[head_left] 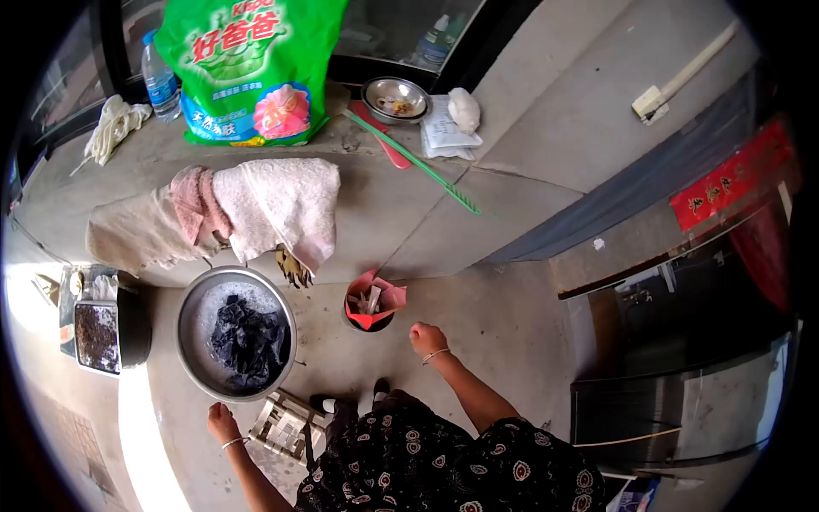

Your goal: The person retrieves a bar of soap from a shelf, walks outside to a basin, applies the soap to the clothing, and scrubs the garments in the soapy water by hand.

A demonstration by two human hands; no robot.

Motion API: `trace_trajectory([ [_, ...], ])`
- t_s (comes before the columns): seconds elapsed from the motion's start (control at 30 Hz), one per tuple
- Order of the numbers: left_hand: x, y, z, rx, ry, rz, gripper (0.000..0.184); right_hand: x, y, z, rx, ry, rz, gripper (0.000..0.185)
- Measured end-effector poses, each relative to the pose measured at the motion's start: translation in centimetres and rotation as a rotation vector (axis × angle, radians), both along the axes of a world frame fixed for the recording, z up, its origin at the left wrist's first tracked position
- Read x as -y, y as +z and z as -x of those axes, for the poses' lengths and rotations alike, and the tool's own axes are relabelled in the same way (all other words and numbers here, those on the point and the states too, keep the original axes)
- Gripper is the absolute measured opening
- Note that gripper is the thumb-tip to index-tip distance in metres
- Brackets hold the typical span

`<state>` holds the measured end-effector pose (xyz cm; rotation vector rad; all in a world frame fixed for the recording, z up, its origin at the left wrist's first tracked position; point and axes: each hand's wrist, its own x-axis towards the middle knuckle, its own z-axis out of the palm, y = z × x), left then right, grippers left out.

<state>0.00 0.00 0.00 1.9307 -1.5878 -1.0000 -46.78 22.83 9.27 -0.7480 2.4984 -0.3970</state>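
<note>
A round metal basin [185,341] stands at the lower left, with dark wet cloth [247,341] lying in sudsy water. My left hand [222,423] is just below the basin's near rim, apart from it, fingers curled in and nothing seen in them. My right hand [426,340] hangs over the floor to the right, also curled, with no object visible in it. Closest to it is a small dark bin [369,324] with a red liner [391,296] and some scraps inside. Between my left hand and my feet is a low woven stool [283,424].
Towels [290,200] drape over the ledge's edge. On the ledge are a green detergent bag [247,68], a water bottle [160,81], a metal bowl [396,100], a green stick [418,166] and white mop-like strands [115,128]. A dark-filled container [98,337] stands left of the basin.
</note>
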Motion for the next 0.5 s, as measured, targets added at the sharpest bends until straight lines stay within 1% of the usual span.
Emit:
trace_trajectory([
  [0.03,0.3,-1.6,0.6,-0.048,0.014,-0.034,0.019,-0.8,0.0,-0.2,-0.076,-0.024,0.001,0.013],
  [0.07,0.9,-2.7,1.3,-0.056,-0.04,-0.073,0.02,-1.7,0.2,-0.5,-0.154,-0.05,-0.003,0.011],
  [0.1,8.7,4.3,-0.4,0.087,-0.091,0.134,0.021,2.9,-4.3,-2.2,-0.034,-0.113,0.23,0.011],
  [0.13,2.0,-0.3,4.4,-0.002,-0.143,0.073,0.022,-4.9,-1.3,2.1,-0.114,-0.139,0.135,0.011],
  [0.17,1.5,-1.4,5.6,-0.016,-0.185,0.106,0.023,-7.4,-1.0,2.7,-0.117,-0.165,0.134,0.011],
  [0.2,0.7,3.3,9.2,0.125,-0.234,0.107,0.027,-9.0,-1.3,3.1,-0.114,-0.217,0.112,0.011],
  [0.23,-1.5,3.2,12.1,0.028,-0.248,0.072,0.029,-12.9,-0.1,4.5,-0.13,-0.26,0.054,0.012],
  [0.3,-1.4,6.6,16.6,0.149,-0.41,0.192,0.026,-15.0,-1.4,4.6,-0.096,-0.345,0.028,0.013],
  [0.37,-1.7,5.5,19.1,0.086,-0.45,0.195,0.022,-18.9,-1.1,5.0,-0.071,-0.448,0.019,0.014],
  [0.4,0.0,1.5,18.6,-0.026,-0.405,0.157,0.02,-20.2,-1.3,5.3,-0.057,-0.493,0.024,0.014],
  [0.43,0.2,-0.9,19.2,-0.142,-0.356,0.1,0.017,-22.2,-1.5,5.7,-0.05,-0.526,0.011,0.014],
  [0.5,-0.4,-1.1,22.0,-0.267,-0.346,0.165,0.015,-24.8,-2.8,6.1,-0.023,-0.585,-0.001,0.015],
])
